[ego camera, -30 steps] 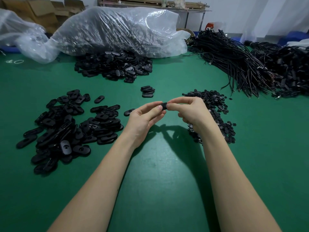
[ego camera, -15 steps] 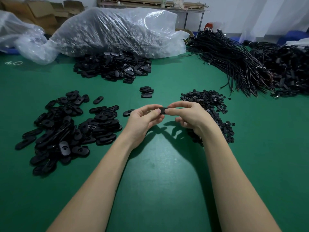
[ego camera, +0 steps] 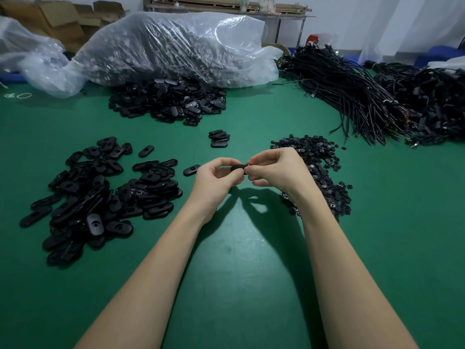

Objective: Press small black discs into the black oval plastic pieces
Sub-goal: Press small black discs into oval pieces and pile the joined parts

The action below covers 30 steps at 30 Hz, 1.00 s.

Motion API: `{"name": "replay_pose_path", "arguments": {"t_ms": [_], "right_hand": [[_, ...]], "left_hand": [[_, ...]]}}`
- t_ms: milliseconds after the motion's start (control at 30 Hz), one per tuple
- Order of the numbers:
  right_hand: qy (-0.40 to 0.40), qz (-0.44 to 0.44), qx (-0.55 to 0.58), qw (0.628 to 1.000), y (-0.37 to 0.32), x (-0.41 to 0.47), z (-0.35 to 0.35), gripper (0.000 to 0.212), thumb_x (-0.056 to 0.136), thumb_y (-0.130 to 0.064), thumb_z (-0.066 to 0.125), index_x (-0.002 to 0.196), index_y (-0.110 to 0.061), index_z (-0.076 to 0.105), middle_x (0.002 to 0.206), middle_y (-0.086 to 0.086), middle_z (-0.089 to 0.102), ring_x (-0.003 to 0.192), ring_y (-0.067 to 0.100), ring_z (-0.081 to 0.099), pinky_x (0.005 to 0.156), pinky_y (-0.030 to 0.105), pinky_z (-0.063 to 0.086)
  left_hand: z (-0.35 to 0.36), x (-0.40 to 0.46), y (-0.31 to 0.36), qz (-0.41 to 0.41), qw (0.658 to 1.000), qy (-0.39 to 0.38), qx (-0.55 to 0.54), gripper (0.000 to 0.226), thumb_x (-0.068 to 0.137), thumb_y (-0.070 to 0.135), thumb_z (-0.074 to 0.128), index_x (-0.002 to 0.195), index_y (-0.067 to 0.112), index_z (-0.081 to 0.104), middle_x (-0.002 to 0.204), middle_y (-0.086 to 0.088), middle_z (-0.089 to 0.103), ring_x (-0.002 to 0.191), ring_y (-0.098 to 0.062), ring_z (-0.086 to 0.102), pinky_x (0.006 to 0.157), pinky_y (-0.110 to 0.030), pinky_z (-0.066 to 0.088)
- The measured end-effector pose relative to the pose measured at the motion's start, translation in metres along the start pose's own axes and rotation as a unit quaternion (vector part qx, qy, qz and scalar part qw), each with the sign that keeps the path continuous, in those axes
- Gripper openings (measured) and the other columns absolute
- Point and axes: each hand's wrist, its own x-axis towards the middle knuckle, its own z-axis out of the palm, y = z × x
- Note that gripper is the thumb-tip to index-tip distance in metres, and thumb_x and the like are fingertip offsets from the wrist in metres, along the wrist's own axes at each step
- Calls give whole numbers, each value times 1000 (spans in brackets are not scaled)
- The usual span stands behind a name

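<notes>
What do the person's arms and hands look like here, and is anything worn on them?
Both forearms are bare up to the frame edge: no sleeves show. The left hand and right hand wear no gloves; no rings, watch or wristbands are visible.

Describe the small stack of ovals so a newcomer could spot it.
On the green table, look between the far oval heap by the plastic bag and the hands. The stack sits alone there: a few ovals piled neatly, not sprawled.

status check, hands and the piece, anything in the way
Left hand and right hand both pinch one black oval piece above the green table. Disc not discernible between fingertips. Nothing in the way.
</notes>
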Motion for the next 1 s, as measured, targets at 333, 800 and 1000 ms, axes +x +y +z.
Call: {"name": "replay_pose_path", "arguments": {"t_ms": [333,800,1000], "right_hand": [[5,2,16,1000,4,0,1,9,81,-1,81,87,-7,78,81,10,78,78,21,78,75,33,64],[73,-22,-65,995,10,1,12,9,79,-14,82,76,-17,75,65,-3,76,61,11,75,74,33,65],[94,-50,-103,989,11,2,18,6,77,-19,82,76,-20,76,69,-2,76,66,10,75,79,34,63]], "left_hand": [[3,-4,6,3,1000,6,25,12,90,2,71,95,13,72,93,-10,77,78,-9,68,75,-18,54],[10,1,-4,20,994,87,68,15,88,6,74,86,20,73,80,1,77,77,-10,73,75,-21,55],[13,2,-7,54,984,117,122,17,89,8,72,83,24,70,84,-2,76,84,-20,73,82,-30,59]]}}
